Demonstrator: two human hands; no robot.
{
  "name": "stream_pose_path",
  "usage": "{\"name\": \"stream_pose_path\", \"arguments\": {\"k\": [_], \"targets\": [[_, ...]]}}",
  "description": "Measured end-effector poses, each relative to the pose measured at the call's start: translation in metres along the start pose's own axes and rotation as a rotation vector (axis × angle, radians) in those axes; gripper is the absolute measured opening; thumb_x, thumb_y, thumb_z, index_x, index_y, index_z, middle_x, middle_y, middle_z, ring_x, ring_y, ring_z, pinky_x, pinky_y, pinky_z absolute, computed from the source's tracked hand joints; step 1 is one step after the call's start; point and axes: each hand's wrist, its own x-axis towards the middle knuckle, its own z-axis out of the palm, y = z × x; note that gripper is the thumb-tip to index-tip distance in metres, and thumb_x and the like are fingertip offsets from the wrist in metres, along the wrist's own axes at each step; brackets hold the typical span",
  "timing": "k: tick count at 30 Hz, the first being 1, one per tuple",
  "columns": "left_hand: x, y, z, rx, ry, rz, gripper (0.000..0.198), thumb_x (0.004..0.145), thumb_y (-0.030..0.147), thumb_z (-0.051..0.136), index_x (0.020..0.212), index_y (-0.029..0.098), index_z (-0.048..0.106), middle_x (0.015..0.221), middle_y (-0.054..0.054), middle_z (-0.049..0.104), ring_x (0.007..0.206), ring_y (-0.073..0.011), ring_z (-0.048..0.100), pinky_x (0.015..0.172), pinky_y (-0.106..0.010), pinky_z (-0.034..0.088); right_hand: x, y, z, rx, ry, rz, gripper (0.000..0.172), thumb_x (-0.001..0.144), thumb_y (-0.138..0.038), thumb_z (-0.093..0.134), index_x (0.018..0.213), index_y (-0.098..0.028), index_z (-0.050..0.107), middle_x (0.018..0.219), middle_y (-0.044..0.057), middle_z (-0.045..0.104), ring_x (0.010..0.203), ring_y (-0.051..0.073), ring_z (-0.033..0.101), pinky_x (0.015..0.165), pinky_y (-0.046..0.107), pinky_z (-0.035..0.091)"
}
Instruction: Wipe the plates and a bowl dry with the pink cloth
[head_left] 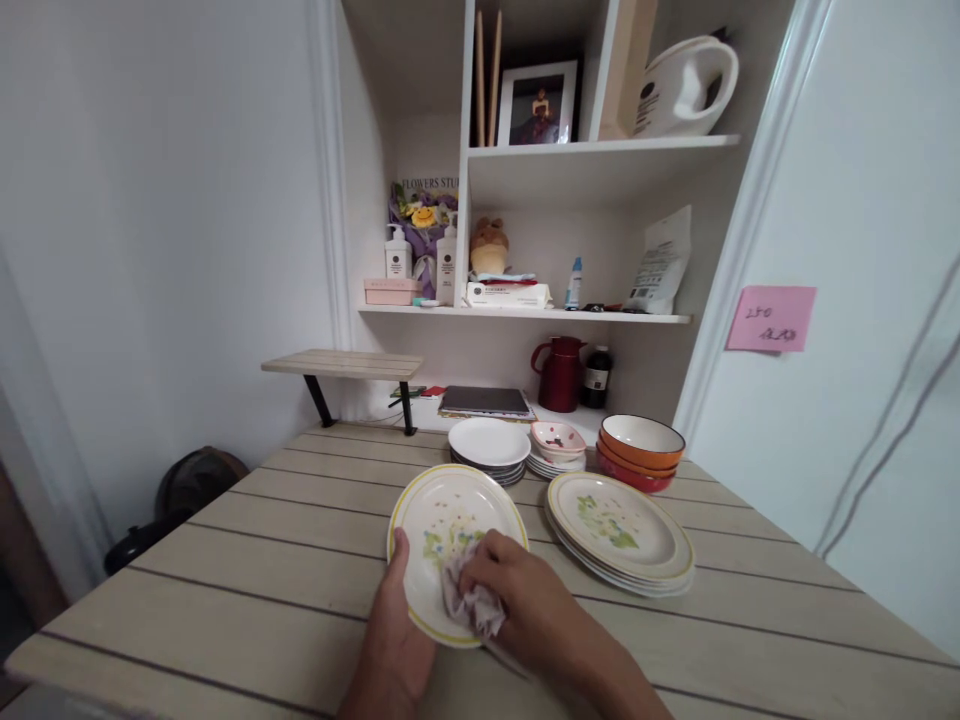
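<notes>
A cream plate (pixel 429 500) with a yellow rim and a green flower print is tilted up above the table in front of me. My left hand (pixel 394 620) grips its left lower edge, thumb on the face and the other fingers hidden beneath. Bunched in my right hand (pixel 525 595) is a greyish-pink cloth (pixel 474 592), pressed against the lower right of the plate's face. Just right of it lies a stack of matching flower-print plates (pixel 630 525) on the table.
Behind stand a stack of white-topped plates (pixel 489 441), small pink bowls (pixel 557 440) and orange and red bowls (pixel 642 455). Further back are a red jug (pixel 561 375), a dark bottle (pixel 597 377) and a low wooden riser (pixel 343 364). Shelves (pixel 525 314) rise above the slatted table (pixel 247 600).
</notes>
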Motion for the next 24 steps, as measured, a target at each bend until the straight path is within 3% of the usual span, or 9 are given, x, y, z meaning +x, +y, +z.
{"name": "stream_pose_path", "arguments": {"k": [3,6,9,12,15,18,21,24], "targets": [[-0.002,-0.002,0.001,0.059,-0.013,-0.092,0.055,0.095,0.042,0.045,0.142,0.015,0.045,0.127,-0.017,0.065,0.12,-0.0308,0.059,0.111,-0.047,0.035,0.01,-0.006,0.007,0.009,0.028,-0.058,0.036,0.073,-0.013,0.063,0.104,-0.031,0.069,0.101,0.003,0.059,0.093,0.019,0.055,0.078,0.027,0.04],[-0.004,-0.004,0.005,0.092,0.002,-0.171,0.055,0.094,0.041,0.047,0.143,0.015,0.044,0.126,-0.017,0.065,0.12,-0.0311,0.059,0.11,-0.048,0.035,0.023,0.005,0.006,-0.086,0.148,0.006,0.044,0.073,-0.013,0.065,0.113,-0.033,0.068,0.109,0.005,0.059,0.1,0.022,0.053,0.085,0.033,0.037],[-0.003,-0.004,0.006,0.063,0.01,-0.14,0.056,0.094,0.042,0.046,0.144,0.015,0.042,0.128,-0.018,0.064,0.122,-0.0319,0.057,0.111,-0.049,0.034,0.026,0.022,-0.005,-0.184,0.219,0.149,0.046,0.076,-0.018,0.066,0.119,-0.033,0.065,0.111,0.007,0.059,0.102,0.025,0.053,0.087,0.036,0.037],[0.0,-0.002,0.003,-0.005,-0.002,-0.051,0.056,0.095,0.045,0.042,0.143,0.015,0.044,0.128,-0.019,0.063,0.124,-0.0319,0.055,0.112,-0.05,0.033,0.017,0.027,-0.014,-0.197,0.206,0.232,0.034,0.079,-0.02,0.062,0.111,-0.029,0.068,0.105,0.007,0.059,0.094,0.023,0.056,0.08,0.033,0.04],[0.003,0.0,-0.003,-0.041,0.014,0.032,0.059,0.094,0.051,0.039,0.138,0.013,0.05,0.123,-0.019,0.066,0.124,-0.0321,0.056,0.112,-0.05,0.033,0.005,0.015,-0.01,-0.095,0.075,0.117,0.024,0.079,-0.019,0.06,0.099,-0.028,0.069,0.1,0.004,0.06,0.086,0.019,0.057,0.075,0.028,0.041],[0.004,0.0,-0.006,-0.021,0.012,0.023,0.055,0.095,0.046,0.042,0.136,0.011,0.053,0.121,-0.019,0.067,0.121,-0.0319,0.058,0.111,-0.048,0.035,0.004,-0.003,0.003,-0.015,-0.025,-0.046,0.027,0.076,-0.019,0.063,0.101,-0.03,0.069,0.099,0.003,0.06,0.088,0.018,0.057,0.075,0.026,0.04],[0.003,-0.003,-0.006,0.013,0.0,-0.063,0.05,0.094,0.038,0.047,0.138,0.013,0.051,0.123,-0.017,0.067,0.118,-0.0311,0.06,0.11,-0.047,0.036,0.018,-0.007,0.011,-0.062,0.047,-0.06,0.041,0.075,-0.016,0.063,0.112,-0.033,0.067,0.105,0.004,0.059,0.096,0.021,0.055,0.081,0.03,0.039],[0.0,-0.005,0.0,0.048,0.001,-0.122,0.053,0.094,0.039,0.048,0.141,0.015,0.046,0.125,-0.017,0.066,0.119,-0.0311,0.06,0.11,-0.048,0.036,0.03,0.008,0.004,-0.18,0.169,0.063,0.054,0.073,-0.013,0.064,0.122,-0.035,0.063,0.112,0.006,0.058,0.102,0.024,0.053,0.086,0.036,0.036]]}}
